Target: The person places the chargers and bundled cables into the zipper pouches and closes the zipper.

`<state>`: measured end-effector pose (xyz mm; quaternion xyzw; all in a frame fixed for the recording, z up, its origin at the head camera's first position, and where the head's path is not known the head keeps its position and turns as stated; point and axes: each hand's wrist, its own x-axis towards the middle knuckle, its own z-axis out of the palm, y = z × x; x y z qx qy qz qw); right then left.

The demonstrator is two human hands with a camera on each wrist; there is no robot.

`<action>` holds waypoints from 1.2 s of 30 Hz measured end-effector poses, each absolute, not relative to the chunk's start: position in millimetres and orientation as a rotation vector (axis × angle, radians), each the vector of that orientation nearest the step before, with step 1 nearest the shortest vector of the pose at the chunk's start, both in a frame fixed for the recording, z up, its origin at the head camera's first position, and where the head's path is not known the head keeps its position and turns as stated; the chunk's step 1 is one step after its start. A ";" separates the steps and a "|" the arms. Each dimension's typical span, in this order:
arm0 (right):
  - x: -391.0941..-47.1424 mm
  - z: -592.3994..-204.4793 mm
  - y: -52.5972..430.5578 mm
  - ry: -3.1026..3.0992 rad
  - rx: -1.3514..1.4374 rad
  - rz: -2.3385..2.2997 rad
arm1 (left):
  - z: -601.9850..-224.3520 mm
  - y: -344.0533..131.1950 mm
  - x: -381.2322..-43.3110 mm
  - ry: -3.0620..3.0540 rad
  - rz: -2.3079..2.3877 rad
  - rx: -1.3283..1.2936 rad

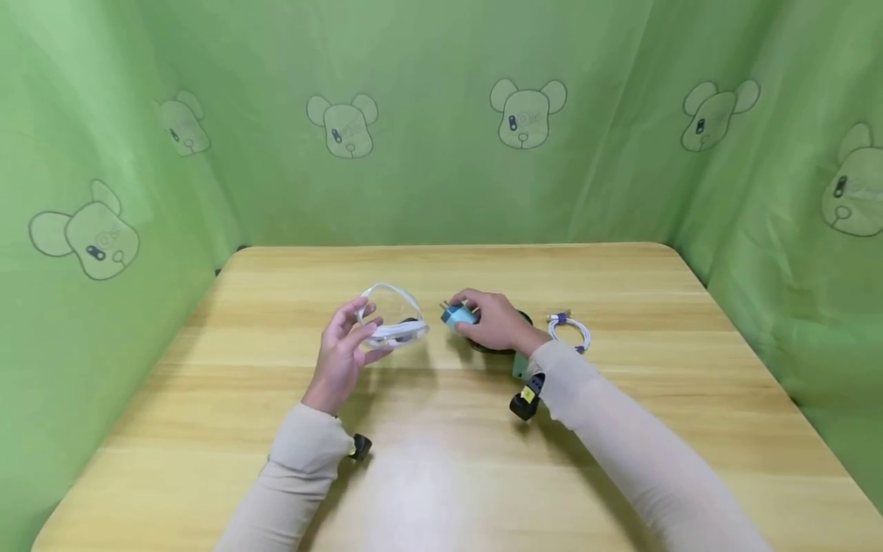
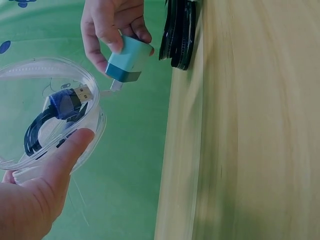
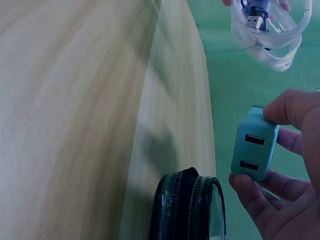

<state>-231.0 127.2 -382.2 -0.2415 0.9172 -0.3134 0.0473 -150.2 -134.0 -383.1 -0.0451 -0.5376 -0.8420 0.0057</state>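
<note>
We take this for a curtained filming booth: green cloth (image 1: 441, 192) with bear heads (image 1: 529, 119) hangs at nine, twelve and three o'clock around a wood-grain table (image 1: 441, 414); both sleeves (image 1: 293, 468) carry cameras (image 1: 526, 399).

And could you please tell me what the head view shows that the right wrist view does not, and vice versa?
Only the head view shows the coiled white cable with purple ties and the metal prongs of the small teal plastic charger.

Only the right wrist view shows the charger's two rectangular USB ports, and makes out a silver USB plug inside the clear plastic pouch.

Both share the charger, that pouch, the black-trimmed pouch, the pale wooden table and the green curtain.
</note>
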 end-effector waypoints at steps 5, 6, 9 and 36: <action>-231.2 -380.4 130.8 2.800 -0.732 -0.981 | -382.3 -131.4 -151.8 -1.713 -2.636 -0.137; -231.7 -379.6 131.9 2.798 -0.736 -0.989 | -381.7 -130.8 -152.4 -1.719 -2.634 -0.141; -232.4 -379.2 132.9 2.791 -0.739 -1.023 | -381.4 -130.2 -152.6 -1.730 -2.628 -0.154; -231.2 -366.3 140.7 2.744 -0.696 -1.106 | -384.5 -122.6 -161.1 -1.765 -2.647 -0.196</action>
